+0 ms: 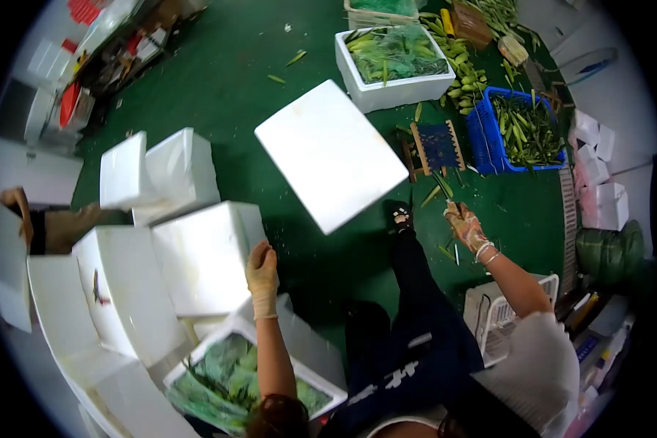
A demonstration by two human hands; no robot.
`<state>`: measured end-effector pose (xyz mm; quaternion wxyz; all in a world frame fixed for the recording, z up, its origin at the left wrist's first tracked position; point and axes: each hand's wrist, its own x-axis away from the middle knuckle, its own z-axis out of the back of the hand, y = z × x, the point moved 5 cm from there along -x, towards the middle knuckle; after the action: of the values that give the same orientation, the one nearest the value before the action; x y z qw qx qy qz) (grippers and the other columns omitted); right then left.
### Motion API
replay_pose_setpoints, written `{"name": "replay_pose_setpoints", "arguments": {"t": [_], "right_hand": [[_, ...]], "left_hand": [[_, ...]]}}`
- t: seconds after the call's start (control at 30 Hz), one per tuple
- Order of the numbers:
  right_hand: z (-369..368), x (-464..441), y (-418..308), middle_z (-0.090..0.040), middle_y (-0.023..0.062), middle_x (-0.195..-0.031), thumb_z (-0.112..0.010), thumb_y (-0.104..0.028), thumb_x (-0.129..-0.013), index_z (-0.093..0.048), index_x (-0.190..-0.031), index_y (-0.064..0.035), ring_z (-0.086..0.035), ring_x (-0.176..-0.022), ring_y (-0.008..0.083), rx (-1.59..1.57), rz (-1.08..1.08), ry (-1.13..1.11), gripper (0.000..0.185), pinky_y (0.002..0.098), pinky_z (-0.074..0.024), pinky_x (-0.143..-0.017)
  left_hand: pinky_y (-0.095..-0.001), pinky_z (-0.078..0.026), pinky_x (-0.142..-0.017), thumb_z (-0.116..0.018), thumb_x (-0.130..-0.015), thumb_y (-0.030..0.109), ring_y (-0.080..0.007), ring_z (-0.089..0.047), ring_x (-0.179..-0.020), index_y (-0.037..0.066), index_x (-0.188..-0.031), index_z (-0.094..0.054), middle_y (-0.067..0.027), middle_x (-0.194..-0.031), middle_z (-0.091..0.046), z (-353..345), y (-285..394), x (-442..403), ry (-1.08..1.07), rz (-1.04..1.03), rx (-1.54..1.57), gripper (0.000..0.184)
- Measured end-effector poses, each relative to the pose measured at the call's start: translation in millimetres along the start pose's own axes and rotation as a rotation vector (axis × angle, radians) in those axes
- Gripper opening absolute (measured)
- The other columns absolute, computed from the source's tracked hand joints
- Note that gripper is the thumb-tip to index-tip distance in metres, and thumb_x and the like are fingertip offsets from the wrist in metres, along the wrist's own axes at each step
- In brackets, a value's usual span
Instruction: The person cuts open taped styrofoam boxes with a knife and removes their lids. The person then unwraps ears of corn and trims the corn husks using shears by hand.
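Note:
My left hand (261, 274), in a pale glove, is beside the right edge of a white foam box (204, 255); its fingers are close together, and whether it touches the box I cannot tell. My right hand (466, 228), in a stained glove, hangs over the green floor with fingers partly curled; what it holds, if anything, is unclear. A white foam lid (331, 156) lies ahead between my hands. Below my left hand, a foam box (327, 387) holds greens under green plastic. Past my right hand is a small stool (438, 146) with a dark woven seat.
Ahead, a foam box (398, 96) holds corn in green plastic. A blue basket (482, 139) of green pieces stands right, a white crate (482, 321) near my right arm. More foam boxes (124, 292) crowd the left, where another person's arm (23, 208) touches a foam panel.

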<state>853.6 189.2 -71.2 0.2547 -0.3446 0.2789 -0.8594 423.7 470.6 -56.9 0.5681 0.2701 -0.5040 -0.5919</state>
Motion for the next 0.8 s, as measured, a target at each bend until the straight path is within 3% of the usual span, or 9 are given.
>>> {"name": "replay_pose_setpoints", "arguments": {"t": [0.03, 0.17, 0.2, 0.23, 0.3, 0.37, 0.4, 0.47, 0.8], "right_hand": [[5.1, -32.1, 15.9, -0.057, 0.0100, -0.083, -0.057, -0.024, -0.088, -0.056, -0.107, -0.0025, -0.055, -0.074, 0.0208, -0.230, -0.214, -0.038, 0.029, 0.0307, -0.0452, -0.069], [-22.5, -220.4, 69.2, -0.058, 0.0086, -0.078, -0.055, -0.026, -0.089, -0.053, -0.118, -0.0057, -0.056, -0.067, 0.0195, 0.011, 0.303, 0.037, 0.036, 0.0262, -0.0457, -0.062], [-39.9, -277.3, 73.3, -0.058, 0.0110, -0.077, -0.054, -0.027, -0.089, -0.052, -0.117, -0.0039, -0.056, -0.066, 0.0223, -0.139, 0.174, 0.020, 0.036, 0.0298, -0.0462, -0.063], [-63.9, -334.3, 72.9, -0.058, 0.0131, -0.076, -0.054, -0.028, -0.090, -0.052, -0.116, -0.0029, -0.056, -0.066, 0.0243, -0.176, 0.170, 0.030, 0.036, 0.0325, -0.0464, -0.064], [-114.0, -449.0, 67.9, -0.057, 0.0171, -0.075, -0.053, -0.029, -0.090, -0.053, -0.112, -0.0018, -0.056, -0.067, 0.0274, -0.148, 0.276, 0.091, 0.035, 0.0370, -0.0464, -0.066], [-139.9, -529.0, 32.5, -0.060, 0.0214, -0.087, -0.050, -0.033, -0.090, -0.056, -0.102, -0.0023, -0.058, -0.080, 0.0343, -0.311, 0.160, -0.017, 0.034, 0.0399, -0.0458, -0.071], [-152.0, -567.6, 19.1, -0.062, 0.0239, -0.095, -0.049, -0.036, -0.088, -0.057, -0.099, -0.0032, -0.059, -0.090, 0.0400, -0.293, 0.090, -0.070, 0.035, 0.0420, -0.0453, -0.077], [-194.4, -631.5, 12.7, -0.062, 0.0176, -0.089, -0.054, -0.040, -0.087, -0.058, -0.100, -0.0023, -0.059, -0.077, 0.0319, -0.349, 0.089, 0.044, 0.040, 0.0333, -0.0462, -0.073], [-267.0, -713.1, -2.1, -0.061, 0.0076, -0.083, -0.056, -0.039, -0.085, -0.060, -0.095, -0.0082, -0.053, -0.068, 0.0173, -0.584, 0.094, -0.396, 0.032, 0.0293, -0.0441, -0.063]], "left_hand": [[-0.0257, -0.046, -0.084, -0.063, -0.083, 0.012, -0.0154, -0.059, -0.089, -0.001, -0.112, -0.058, -0.0088, -0.096, -0.064, -39.1, -1.9, -31.4, -0.036, -0.005, -0.127, 0.032], [-0.0395, -0.046, -0.087, -0.065, -0.078, 0.026, -0.0339, -0.059, -0.099, 0.001, -0.116, -0.055, -0.0187, -0.107, -0.062, -192.4, -89.7, -135.6, -0.121, -0.094, -0.771, 0.046], [-0.0423, -0.046, -0.087, -0.067, -0.076, 0.028, -0.0368, -0.057, -0.100, -0.001, -0.115, -0.054, -0.0209, -0.109, -0.060, -238.3, -96.3, -155.3, -0.129, -0.074, -0.995, 0.050], [-0.0429, -0.045, -0.088, -0.067, -0.076, 0.026, -0.0373, -0.055, -0.101, -0.003, -0.115, -0.053, -0.0223, -0.110, -0.058, -277.5, -117.6, -175.1, -0.138, 0.082, -0.944, 0.051], [-0.0424, -0.040, -0.094, -0.069, -0.072, 0.022, -0.0392, -0.049, -0.108, -0.004, -0.119, -0.047, -0.0241, -0.119, -0.050, -349.9, -159.6, -201.9, -0.115, -0.184, -0.923, 0.059], [-0.0434, -0.035, -0.100, -0.065, -0.075, 0.021, -0.0423, -0.042, -0.116, -0.008, -0.121, -0.043, -0.0285, -0.127, -0.042, -408.9, -137.4, -205.4, -0.088, 0.003, -1.017, 0.059], [-0.0449, -0.033, -0.101, -0.062, -0.078, 0.021, -0.0440, -0.039, -0.117, -0.010, -0.124, -0.040, -0.0308, -0.128, -0.039, -421.2, -156.6, -202.9, 0.014, -0.034, -1.069, 0.060], [-0.0495, -0.028, -0.103, -0.053, -0.083, 0.020, -0.0473, -0.033, -0.122, -0.013, -0.129, -0.032, -0.0347, -0.132, -0.032, -434.0, -177.8, -189.4, 0.170, -0.239, -1.133, 0.061], [-0.0544, -0.027, -0.101, -0.042, -0.090, 0.024, -0.0471, -0.033, -0.121, -0.006, -0.138, -0.020, -0.0313, -0.133, -0.032, -439.1, -193.9, -192.7, 0.182, -0.325, -1.297, 0.061]]}}
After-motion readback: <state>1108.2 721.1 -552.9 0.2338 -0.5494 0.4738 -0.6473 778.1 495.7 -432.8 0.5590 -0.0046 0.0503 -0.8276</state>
